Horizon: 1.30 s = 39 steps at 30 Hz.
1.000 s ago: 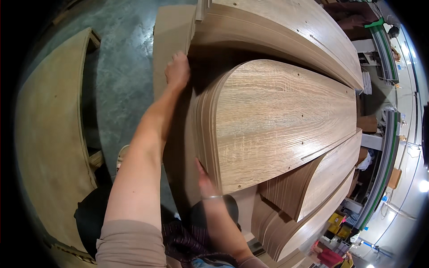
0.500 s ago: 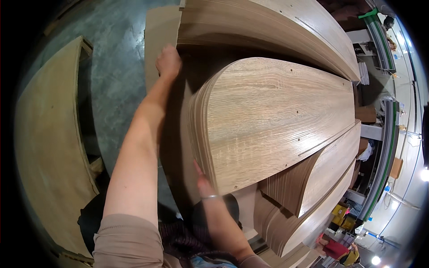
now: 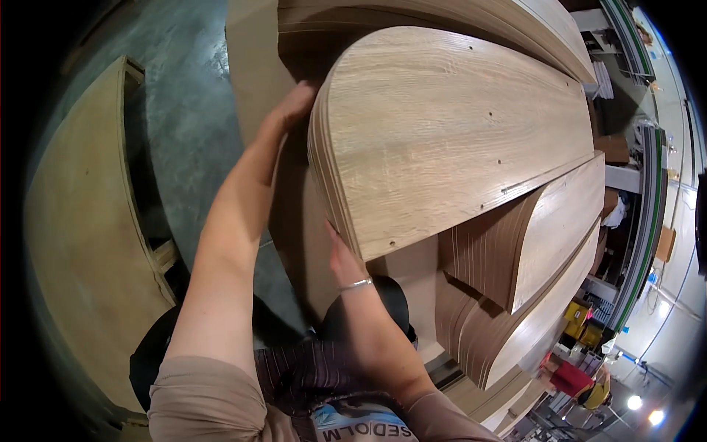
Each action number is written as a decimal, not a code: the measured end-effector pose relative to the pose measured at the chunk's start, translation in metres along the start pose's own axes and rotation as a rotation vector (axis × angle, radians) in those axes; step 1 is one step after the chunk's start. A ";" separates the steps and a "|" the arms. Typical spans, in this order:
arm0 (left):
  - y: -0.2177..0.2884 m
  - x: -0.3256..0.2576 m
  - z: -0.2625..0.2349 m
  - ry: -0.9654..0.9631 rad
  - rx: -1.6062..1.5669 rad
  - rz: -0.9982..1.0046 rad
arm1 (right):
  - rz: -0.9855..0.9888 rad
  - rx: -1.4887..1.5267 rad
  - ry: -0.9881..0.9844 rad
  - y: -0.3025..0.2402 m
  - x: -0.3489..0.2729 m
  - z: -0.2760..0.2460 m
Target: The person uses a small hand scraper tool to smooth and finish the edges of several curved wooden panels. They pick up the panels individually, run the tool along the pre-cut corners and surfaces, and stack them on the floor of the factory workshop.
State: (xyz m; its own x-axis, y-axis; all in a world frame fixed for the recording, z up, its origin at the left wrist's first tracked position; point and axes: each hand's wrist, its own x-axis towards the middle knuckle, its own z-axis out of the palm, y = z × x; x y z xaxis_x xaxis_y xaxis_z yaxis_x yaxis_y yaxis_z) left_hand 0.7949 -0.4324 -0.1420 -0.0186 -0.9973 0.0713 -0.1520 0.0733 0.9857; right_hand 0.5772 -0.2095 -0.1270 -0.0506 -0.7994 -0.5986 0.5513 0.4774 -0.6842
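A stack of wood-grain panels (image 3: 456, 132) with rounded ends and small drilled holes lies in front of me. At its far left curve is my left hand (image 3: 297, 103), fingers stretched toward the layered edge; the fingertips are partly lost against the stack. Lower down, beside the near corner, my right hand (image 3: 343, 258) rests against the same edge with its fingers extended flat. A bracelet (image 3: 356, 284) circles the right wrist. Neither hand is wrapped round a panel. Beneath the stack, a brown cardboard sheet (image 3: 254, 70) sticks out on the left.
Another panel stack (image 3: 412, 18) stands on the far side. Two lower stacks with curved ends, one of them a panel pile (image 3: 560, 214), lie to the right. A plywood board (image 3: 85, 221) on a wooden frame is at the left. A person in red (image 3: 571, 377) is farther off at the lower right.
My left hand has left the cardboard's edge and come to the stack's curved side. The stack appears higher in view, and my right hand stays by its near corner.
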 end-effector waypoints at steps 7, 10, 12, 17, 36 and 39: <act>0.044 0.000 0.038 0.152 -0.447 -0.332 | -0.273 -0.186 -0.044 0.003 0.005 0.005; 0.028 -0.001 0.027 0.150 -0.462 -0.328 | -0.172 -0.248 -0.034 0.002 -0.003 0.018; 0.023 0.001 0.030 0.175 -0.505 -0.323 | -0.193 -0.211 0.010 -0.009 -0.006 0.024; 0.008 -0.032 0.016 0.342 -0.749 -0.362 | -0.312 -0.411 -0.014 -0.051 -0.025 0.034; 0.187 -0.054 0.018 0.171 -0.772 -0.082 | -1.052 -0.835 -0.029 -0.092 -0.086 0.067; 0.180 -0.051 0.016 0.160 -0.689 -0.019 | -0.930 -0.902 -0.009 -0.089 -0.089 0.067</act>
State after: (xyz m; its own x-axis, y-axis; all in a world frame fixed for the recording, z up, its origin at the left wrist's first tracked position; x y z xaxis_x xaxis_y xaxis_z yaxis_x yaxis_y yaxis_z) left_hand 0.7531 -0.3679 0.0295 0.1314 -0.9911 0.0227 0.5106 0.0873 0.8554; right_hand 0.5882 -0.2054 0.0154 -0.1021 -0.9627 0.2505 -0.4405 -0.1820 -0.8791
